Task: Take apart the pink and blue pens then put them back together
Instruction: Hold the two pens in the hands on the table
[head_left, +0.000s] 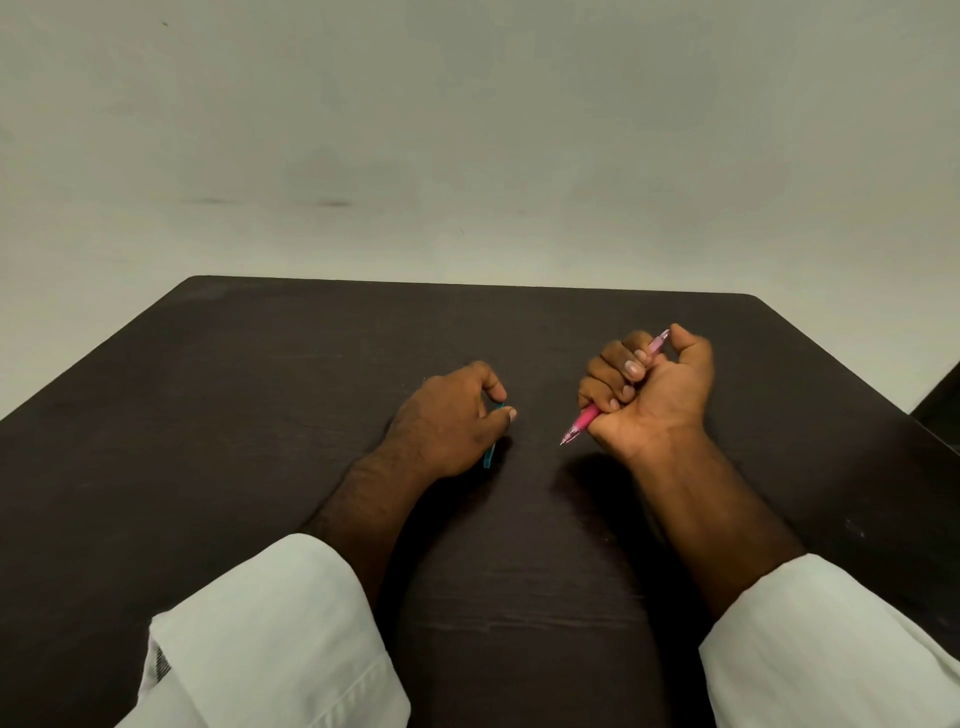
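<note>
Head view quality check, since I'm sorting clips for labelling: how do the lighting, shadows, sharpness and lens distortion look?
Head view: soft, even light, no glare; faint shadows under the left hand and right hand on the dark brown wooden table; wide-angle lens splays the table edges; the slim pink plastic pen is sharp, the blue pen mostly hidden.

the dark brown wooden table is seen with a matt, faintly grained surface, marked by small scuffs. the slim pink plastic pen is made of translucent glossy plastic, with a more opaque pink grip part. the thin blue plastic pen looks translucent too. the white cloth sleeves appear smooth and matt. the pale wall is painted matt.
</note>
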